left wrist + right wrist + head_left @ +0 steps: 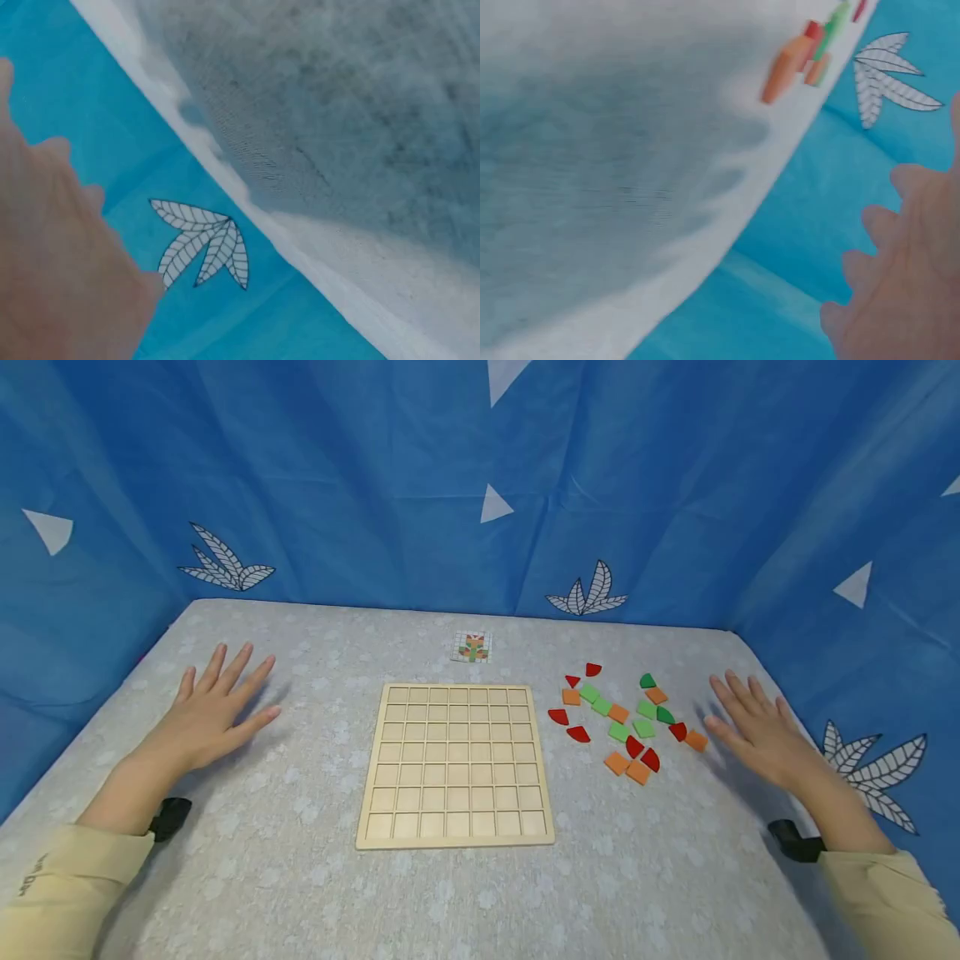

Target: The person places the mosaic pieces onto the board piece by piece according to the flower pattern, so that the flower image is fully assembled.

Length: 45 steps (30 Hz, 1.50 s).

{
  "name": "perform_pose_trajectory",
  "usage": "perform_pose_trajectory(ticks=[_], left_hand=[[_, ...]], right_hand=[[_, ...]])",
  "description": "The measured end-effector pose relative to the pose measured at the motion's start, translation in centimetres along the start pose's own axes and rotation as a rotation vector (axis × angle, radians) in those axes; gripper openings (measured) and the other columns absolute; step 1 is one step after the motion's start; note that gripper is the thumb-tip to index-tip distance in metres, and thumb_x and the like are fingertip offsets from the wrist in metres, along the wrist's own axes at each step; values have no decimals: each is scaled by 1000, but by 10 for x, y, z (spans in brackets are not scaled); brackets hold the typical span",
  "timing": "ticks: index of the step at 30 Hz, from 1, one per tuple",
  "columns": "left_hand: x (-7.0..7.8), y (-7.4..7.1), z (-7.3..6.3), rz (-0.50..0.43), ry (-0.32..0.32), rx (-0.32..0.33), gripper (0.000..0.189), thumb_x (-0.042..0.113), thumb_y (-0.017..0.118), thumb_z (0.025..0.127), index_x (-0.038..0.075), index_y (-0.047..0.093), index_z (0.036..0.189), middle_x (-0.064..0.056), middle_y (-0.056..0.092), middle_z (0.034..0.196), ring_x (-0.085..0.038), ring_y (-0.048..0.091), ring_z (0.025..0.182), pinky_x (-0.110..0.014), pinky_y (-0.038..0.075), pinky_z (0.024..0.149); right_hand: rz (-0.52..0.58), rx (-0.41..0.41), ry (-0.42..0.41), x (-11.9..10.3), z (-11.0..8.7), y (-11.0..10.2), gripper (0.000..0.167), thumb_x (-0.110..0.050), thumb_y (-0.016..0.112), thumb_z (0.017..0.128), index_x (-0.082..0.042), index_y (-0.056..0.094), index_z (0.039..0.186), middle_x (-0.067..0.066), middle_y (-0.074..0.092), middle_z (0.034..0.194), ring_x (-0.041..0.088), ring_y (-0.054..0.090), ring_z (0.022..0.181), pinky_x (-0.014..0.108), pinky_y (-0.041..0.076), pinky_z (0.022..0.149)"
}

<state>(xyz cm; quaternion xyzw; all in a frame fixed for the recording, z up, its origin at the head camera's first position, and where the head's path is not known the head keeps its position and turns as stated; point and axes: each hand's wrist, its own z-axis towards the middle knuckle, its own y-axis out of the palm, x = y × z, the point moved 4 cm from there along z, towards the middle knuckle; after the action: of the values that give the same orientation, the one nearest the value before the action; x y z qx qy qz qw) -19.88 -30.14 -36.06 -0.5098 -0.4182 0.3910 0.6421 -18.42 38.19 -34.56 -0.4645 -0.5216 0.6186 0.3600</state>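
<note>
A square wooden grid board (455, 842) lies in the middle of the table, its cells bare. To its right are scattered flat tiles: orange squares (617, 763), light green squares (618, 732), red quarter-round pieces (578, 734) and dark green ones (665, 715). Left of the board my left hand (202, 718) is held with fingers spread, holding nothing. My right hand (765, 735), fingers also spread, is beside the rightmost orange tile (696, 741) and holds nothing. Each wrist view shows its hand (67, 262) (907, 270) above the table, with a shadow beneath.
Behind the board lies a small pattern card (472, 647) with a coloured figure on a grid. A pale patterned cloth (300, 893) covers the table. Blue curtains (420, 485) with leaf prints hang along the back and sides.
</note>
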Motion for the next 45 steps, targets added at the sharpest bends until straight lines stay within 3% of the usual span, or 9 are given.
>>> perform_pose_trajectory(ticks=[7, 15, 21, 27, 31, 36, 40, 42, 45], left_hand=[[12, -5, -2, -16, 21, -1, 79, 49, 48, 93, 21, 4, 152, -10, -9, 155, -26, -22, 135, -56, -20, 98], [49, -25, 0, -12, 92, 36, 85, 51, 55, 90, 23, 5, 152, -8, -8, 155, -25, -19, 136, -56, -16, 100], [77, -34, -4, -15, 142, 40, 87, 51, 58, 88, 22, 6, 152, -7, -5, 156, -28, -14, 138, -56, -13, 103], [98, -27, -9, -92, 188, 25, 90, 51, 61, 86, 23, 7, 152, -7, -3, 156, -30, -9, 139, -55, -8, 105], [106, -15, -10, -199, 212, -39, 95, 51, 65, 83, 22, 6, 152, -9, -2, 156, -33, -5, 139, -60, 0, 104], [111, 6, -11, -342, 197, -229, 105, 53, 71, 76, 23, 6, 152, -13, -1, 155, -37, -1, 138, -65, 10, 101], [113, 21, -12, -464, 178, -334, 104, 54, 72, 75, 25, 8, 152, -15, 1, 155, -38, 0, 138, -65, 13, 100], [114, 25, -12, -524, 182, -354, 103, 52, 72, 76, 25, 9, 152, -15, 1, 155, -38, 0, 138, -65, 14, 100], [113, 28, -11, -593, 196, -356, 101, 48, 73, 78, 23, 10, 152, -15, 1, 155, -38, -2, 138, -66, 11, 100]], right_hand=[[20, 8, -29, -23, 1, -17, 68, -34, 42, 101, -16, 0, 152, 14, -7, 154, 29, -17, 137, 53, -20, 100], [18, 50, -87, -53, -4, -32, 71, -32, 48, 98, -17, 3, 152, 14, -1, 155, 30, -11, 138, 55, -15, 102], [30, 73, -126, -72, -8, -31, 74, -31, 53, 96, -19, 7, 152, 12, 2, 155, 33, -5, 139, 57, -11, 103], [94, 63, -134, -83, -8, -22, 76, -29, 57, 94, -19, 9, 152, 14, 5, 155, 34, -1, 139, 56, -7, 104], [163, 33, -115, -85, -4, -15, 75, -24, 62, 92, -20, 16, 152, 16, 13, 153, 41, 14, 136, 64, 15, 100], [217, 57, -112, -80, 5, -6, 59, -13, 66, 88, -3, 41, 141, 26, 40, 137, 46, 42, 118, 62, 40, 84], [301, 97, -93, -72, 11, 4, 42, -8, 65, 89, 5, 54, 127, 25, 54, 123, 39, 55, 104, 48, 49, 80], [354, 109, -94, -68, 14, 9, 37, -7, 63, 90, 5, 56, 124, 22, 57, 121, 35, 57, 101, 33, 51, 79], [465, 111, -107, -62, 19, 18, 33, -6, 60, 92, 5, 57, 123, 21, 57, 120, 29, 57, 103, 16, 45, 79]])
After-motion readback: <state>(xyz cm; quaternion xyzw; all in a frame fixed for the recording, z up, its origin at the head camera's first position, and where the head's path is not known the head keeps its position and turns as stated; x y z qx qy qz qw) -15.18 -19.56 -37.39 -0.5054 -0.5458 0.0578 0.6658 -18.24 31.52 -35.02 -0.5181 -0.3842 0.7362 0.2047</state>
